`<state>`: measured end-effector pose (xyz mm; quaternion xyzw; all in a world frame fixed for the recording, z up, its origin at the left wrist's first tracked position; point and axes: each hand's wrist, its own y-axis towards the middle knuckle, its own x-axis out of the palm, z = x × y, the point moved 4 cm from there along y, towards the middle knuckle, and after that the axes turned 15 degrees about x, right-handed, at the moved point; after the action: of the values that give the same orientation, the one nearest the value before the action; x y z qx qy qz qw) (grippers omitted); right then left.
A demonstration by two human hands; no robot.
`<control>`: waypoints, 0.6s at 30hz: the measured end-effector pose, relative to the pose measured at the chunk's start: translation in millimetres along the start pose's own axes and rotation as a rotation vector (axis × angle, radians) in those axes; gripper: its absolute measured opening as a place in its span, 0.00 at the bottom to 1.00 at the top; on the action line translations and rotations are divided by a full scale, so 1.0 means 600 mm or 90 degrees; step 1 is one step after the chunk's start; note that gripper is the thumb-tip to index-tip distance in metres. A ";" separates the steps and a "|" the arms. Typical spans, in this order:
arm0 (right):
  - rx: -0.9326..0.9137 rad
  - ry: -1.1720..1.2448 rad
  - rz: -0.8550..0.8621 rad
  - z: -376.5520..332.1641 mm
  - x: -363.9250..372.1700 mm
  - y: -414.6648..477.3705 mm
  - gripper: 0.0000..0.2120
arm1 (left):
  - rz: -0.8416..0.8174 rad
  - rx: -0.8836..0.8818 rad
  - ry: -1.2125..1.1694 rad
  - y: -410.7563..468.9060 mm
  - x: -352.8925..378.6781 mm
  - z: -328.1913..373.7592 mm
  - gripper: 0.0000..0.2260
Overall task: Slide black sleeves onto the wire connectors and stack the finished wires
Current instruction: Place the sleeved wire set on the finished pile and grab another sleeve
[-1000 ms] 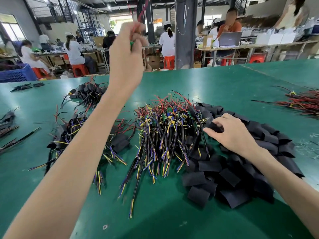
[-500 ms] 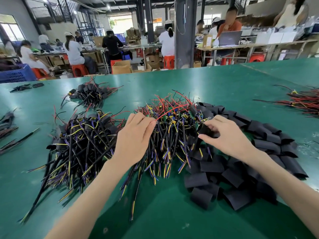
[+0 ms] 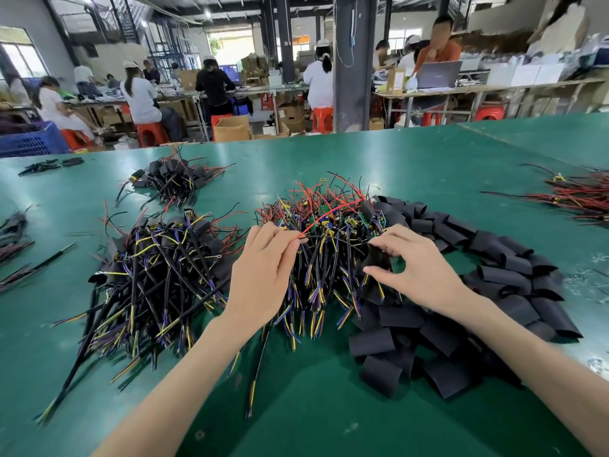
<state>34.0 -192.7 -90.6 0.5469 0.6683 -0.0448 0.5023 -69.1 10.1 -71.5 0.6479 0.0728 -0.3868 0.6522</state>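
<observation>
Left hand [image 3: 263, 275]: thumb and forefinger are closed in a pinch on a thin red wire [image 3: 321, 222]. The wire runs up and away from the fingertips, towards the right hand's side.
Right hand [image 3: 421, 268]: thumb and fingers are curled around one black sleeve [image 3: 377, 258], holding it just off the heap with its mouth turned towards the left hand.
Between the hands: the bare wire heap [image 3: 316, 278] lies here with its connectors at the far end. A thin black lead arcs from the left fingertips towards the sleeve, but I cannot tell whether it has entered.
Beyond the right hand: the loose sleeve heap [image 3: 504, 278] curves outward and round behind the wrist.
Outside the left hand: the finished stack [image 3: 155, 272] sits close by on the green table [image 3: 296, 407], with a smaller finished bundle [image 3: 173, 179] farther off.
Step in hand: probably drawing one wire free and lining up its leads with the sleeve.
Doing it well: lift the wire clear of its neighbours before pulling, because the strands are crossed and others may come with it. Gather the red and black leads into a single tip. Squeeze the flattened sleeve by its edges so the mouth opens. Feed the tip in first, then slide the sleeve along until it covers the connector.
Risk: a splayed lead could catch on the sleeve's lip and buckle.
Afterwards: lay the wire on the stack outside the left hand, with its connector facing the same way as the others.
</observation>
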 end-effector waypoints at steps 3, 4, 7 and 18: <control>0.001 0.028 0.004 -0.003 -0.001 0.000 0.16 | -0.006 0.014 0.020 -0.003 0.004 -0.001 0.17; 0.005 0.040 0.005 -0.003 -0.001 0.000 0.16 | -0.011 0.022 0.027 -0.004 0.006 -0.001 0.16; 0.031 0.075 0.018 0.003 -0.005 0.003 0.17 | -0.022 0.047 0.050 -0.007 0.010 -0.001 0.13; 0.053 0.150 0.023 0.011 -0.012 0.008 0.18 | -0.057 0.123 0.136 -0.008 0.009 -0.007 0.08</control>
<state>40.9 -200.0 -86.4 0.5807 0.7100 0.0011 0.3982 -66.5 12.4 -78.9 0.7415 0.1329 -0.3494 0.5572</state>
